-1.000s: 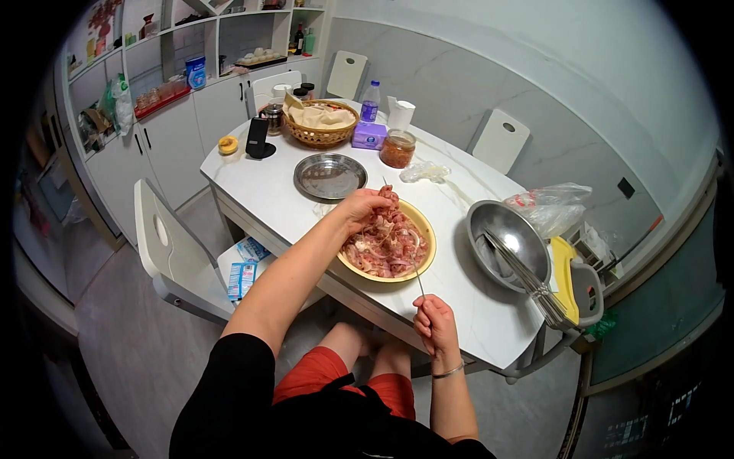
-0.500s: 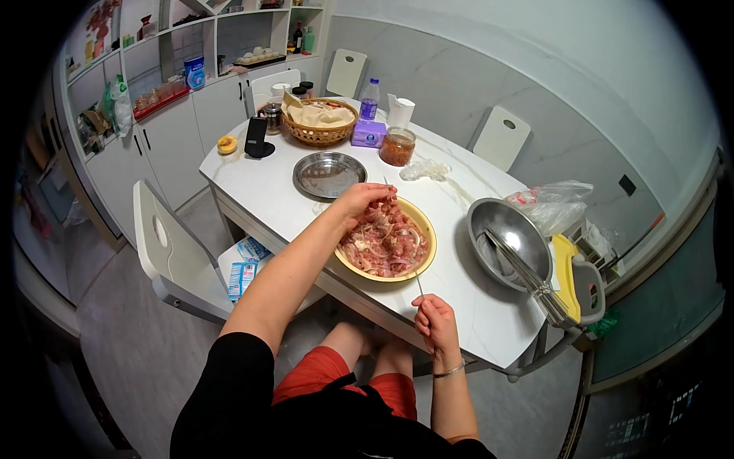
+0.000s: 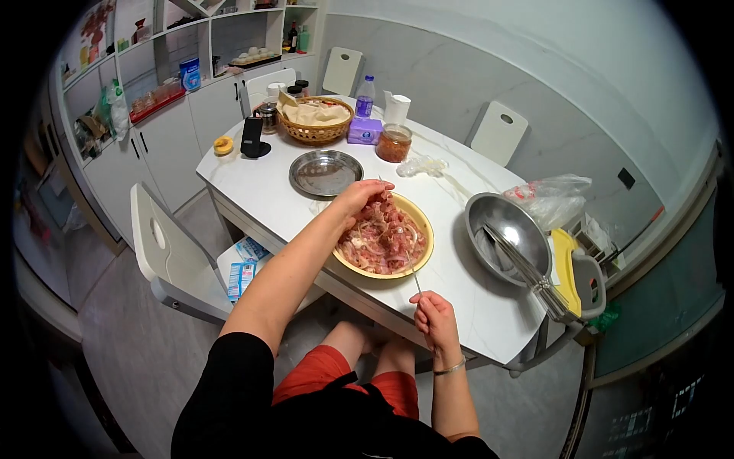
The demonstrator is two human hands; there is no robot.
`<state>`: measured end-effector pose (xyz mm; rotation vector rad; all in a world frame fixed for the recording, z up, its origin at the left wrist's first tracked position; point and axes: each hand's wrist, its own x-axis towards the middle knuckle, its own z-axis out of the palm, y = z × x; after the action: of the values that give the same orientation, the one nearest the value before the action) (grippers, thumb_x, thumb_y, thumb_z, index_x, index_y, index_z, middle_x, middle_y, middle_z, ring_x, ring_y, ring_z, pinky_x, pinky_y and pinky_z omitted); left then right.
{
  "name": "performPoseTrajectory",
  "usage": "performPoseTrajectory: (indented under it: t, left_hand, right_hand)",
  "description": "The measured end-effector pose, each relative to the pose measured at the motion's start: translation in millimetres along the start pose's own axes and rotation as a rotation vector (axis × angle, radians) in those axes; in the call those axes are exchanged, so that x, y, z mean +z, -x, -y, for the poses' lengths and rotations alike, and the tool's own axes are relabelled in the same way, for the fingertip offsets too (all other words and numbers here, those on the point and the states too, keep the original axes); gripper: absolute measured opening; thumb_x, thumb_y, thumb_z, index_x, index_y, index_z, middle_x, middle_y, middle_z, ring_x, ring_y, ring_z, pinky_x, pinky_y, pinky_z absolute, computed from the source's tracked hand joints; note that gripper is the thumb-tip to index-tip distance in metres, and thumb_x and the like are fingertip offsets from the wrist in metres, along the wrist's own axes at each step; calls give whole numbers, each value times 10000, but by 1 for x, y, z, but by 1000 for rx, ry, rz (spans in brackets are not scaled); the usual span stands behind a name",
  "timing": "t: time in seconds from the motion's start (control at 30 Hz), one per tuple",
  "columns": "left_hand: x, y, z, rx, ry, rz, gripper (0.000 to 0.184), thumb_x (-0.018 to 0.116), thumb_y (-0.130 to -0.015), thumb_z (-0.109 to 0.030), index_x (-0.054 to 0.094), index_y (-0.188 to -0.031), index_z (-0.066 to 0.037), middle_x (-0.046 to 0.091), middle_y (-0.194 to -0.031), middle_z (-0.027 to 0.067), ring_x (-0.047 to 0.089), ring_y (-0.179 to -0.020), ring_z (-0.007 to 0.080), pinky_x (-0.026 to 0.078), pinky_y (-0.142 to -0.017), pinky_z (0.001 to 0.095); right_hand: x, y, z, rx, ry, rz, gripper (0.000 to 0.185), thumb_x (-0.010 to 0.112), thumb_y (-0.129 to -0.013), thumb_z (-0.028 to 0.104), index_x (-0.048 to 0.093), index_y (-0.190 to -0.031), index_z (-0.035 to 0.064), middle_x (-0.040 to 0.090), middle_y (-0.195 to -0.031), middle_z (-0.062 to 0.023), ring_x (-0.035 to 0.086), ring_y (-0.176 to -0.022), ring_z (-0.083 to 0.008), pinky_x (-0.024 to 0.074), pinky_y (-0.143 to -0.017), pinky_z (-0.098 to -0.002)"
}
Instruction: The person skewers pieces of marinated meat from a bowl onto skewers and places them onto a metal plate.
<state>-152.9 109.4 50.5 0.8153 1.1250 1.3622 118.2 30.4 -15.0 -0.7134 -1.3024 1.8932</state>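
Note:
A yellow bowl [image 3: 427, 249] full of raw sliced meat [image 3: 378, 249] with onion strips stands at the near edge of the table. Over its far left rim, my left hand [image 3: 365, 197] is closed around pieces of meat, with a thin tip poking out above the fingers. My right hand [image 3: 436, 312], lower and in front of the bowl, pinches the near end of a thin metal skewer [image 3: 415, 281]. The skewer slants up from those fingers across the bowl's near rim to the meat. Its middle is hidden by the meat.
Behind the bowl lies a round metal tray [image 3: 326, 173]. To the right, a steel bowl [image 3: 489, 210] has a bundle of metal skewers [image 3: 527, 271] across its rim. Farther back are a wicker basket [image 3: 315, 135], a jar [image 3: 394, 144], a tissue pack [image 3: 365, 131] and a phone stand [image 3: 252, 139].
More of the skewer shows between my right hand and the meat, and it leans farther left. Both hands keep their hold. The whole view has shifted slightly.

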Motion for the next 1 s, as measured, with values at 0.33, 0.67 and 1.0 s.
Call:
performPoseTrajectory:
  t: [0.33, 0.67, 1.0]
  left_hand:
    - [1, -2, 5, -17, 45, 118, 164, 485, -870, -134, 570, -978, -44, 594, -880, 26, 572, -821, 113, 471, -746, 258]
    - [-4, -16, 13, 120, -59, -46, 336, 605, -815, -209, 518, -1079, -20, 611, -818, 49, 569, -697, 130, 462, -604, 231]
    - [39, 33, 20, 11, 46, -9, 203, 536, -859, -218, 586, -1014, -96, 578, -806, -20, 492, -642, 67, 367, -540, 210]
  right_hand:
    - [1, -1, 2, 17, -25, 28, 195, 453, -909, 167, 539, -871, -5, 345, -540, 43, 279, -411, -28, 226, -374, -153]
    - [6, -7, 5, -45, -24, -5, 192, 442, -913, 150, 555, -895, -4, 358, -532, 49, 287, -412, -26, 233, -373, -159]
    - [3, -17, 4, -66, -79, 13, 193, 433, -918, 148, 552, -901, -3, 360, -540, 46, 280, -407, -24, 234, -364, -158]
